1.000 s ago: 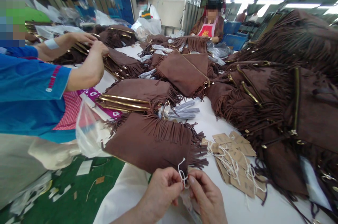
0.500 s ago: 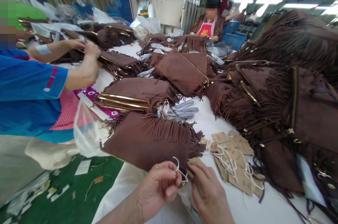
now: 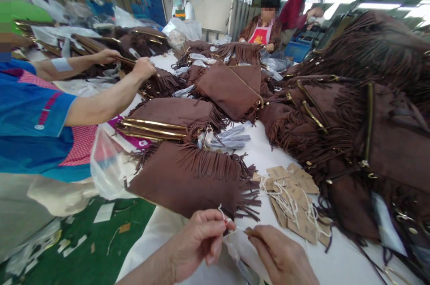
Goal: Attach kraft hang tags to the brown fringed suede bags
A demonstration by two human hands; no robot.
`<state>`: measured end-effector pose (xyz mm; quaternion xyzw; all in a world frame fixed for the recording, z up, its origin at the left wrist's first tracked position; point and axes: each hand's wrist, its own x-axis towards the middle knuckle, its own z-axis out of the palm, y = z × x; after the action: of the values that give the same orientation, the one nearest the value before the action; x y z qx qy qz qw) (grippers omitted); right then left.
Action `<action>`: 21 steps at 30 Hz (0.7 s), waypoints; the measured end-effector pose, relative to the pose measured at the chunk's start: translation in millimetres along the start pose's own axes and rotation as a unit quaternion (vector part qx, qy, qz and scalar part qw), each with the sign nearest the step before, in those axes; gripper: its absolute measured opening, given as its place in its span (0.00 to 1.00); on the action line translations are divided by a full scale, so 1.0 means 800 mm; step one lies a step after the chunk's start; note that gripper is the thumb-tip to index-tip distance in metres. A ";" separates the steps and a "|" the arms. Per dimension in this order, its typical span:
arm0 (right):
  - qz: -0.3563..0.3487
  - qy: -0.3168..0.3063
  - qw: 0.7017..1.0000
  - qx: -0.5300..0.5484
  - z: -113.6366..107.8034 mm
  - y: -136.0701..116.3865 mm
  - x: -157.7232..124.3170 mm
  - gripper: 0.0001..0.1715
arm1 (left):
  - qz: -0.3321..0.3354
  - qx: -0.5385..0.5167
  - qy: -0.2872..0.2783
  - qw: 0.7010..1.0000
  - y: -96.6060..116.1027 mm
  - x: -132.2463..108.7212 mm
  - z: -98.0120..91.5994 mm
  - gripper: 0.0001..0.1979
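My left hand (image 3: 201,242), fingers pinched, holds a thin white string (image 3: 221,210) at the near corner of a brown fringed bag (image 3: 188,177) lying flat. Something small and red shows at its fingertips. To the right, my right hand (image 3: 280,253) is closed. A brown edge of a hang tag (image 3: 248,231) shows at its fingertips, and the rest is hidden by the fingers. Clear plastic wrapping (image 3: 240,249) hangs between the hands. Beyond my right hand lies a pile of brown cardboard tags (image 3: 295,200) with white strings.
Stacked fringed bags with gold zips (image 3: 154,128) lie beyond, and a large bag heap (image 3: 396,132) fills the right. On the left, a co-worker in a blue sleeve (image 3: 43,105) handles another bag. Several people stand farther back. Scraps litter the green floor (image 3: 110,235).
My right hand has moved right and down, away from my left hand, and the tag is now mostly covered. My left hand keeps its pinch. The co-worker's arms at left have reached farther right.
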<state>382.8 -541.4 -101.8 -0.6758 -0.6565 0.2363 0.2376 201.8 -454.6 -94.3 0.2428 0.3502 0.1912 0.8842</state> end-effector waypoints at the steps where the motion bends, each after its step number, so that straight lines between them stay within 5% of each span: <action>1: 0.045 0.001 0.997 0.056 0.001 -0.003 -0.001 0.09 | 0.010 0.025 0.000 1.000 -0.002 -0.001 -0.001 0.13; 6: 0.209 0.023 0.932 0.295 -0.004 -0.022 0.007 0.15 | 0.057 0.245 -0.008 0.968 -0.009 -0.013 -0.007 0.12; 11: 0.246 0.011 0.888 0.389 -0.012 -0.035 0.027 0.17 | 0.240 0.527 -0.073 0.812 -0.004 -0.024 0.007 0.09; 15: 0.174 -0.049 0.922 0.344 -0.012 -0.038 0.049 0.10 | 0.304 0.627 -0.052 0.715 -0.004 -0.021 0.009 0.10; 18: 0.140 -0.106 0.953 0.245 -0.017 -0.046 0.063 0.05 | 0.319 0.614 -0.019 0.721 -0.007 -0.020 0.003 0.11; 21: 0.114 -0.140 0.976 0.124 -0.029 -0.066 0.072 0.11 | 0.264 0.533 0.026 0.803 -0.010 -0.022 0.001 0.07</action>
<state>358.5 -482.4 -50.9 -0.6715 -0.5675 0.4336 0.1974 192.0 -470.5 -89.0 0.7542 0.3419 0.2063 0.5212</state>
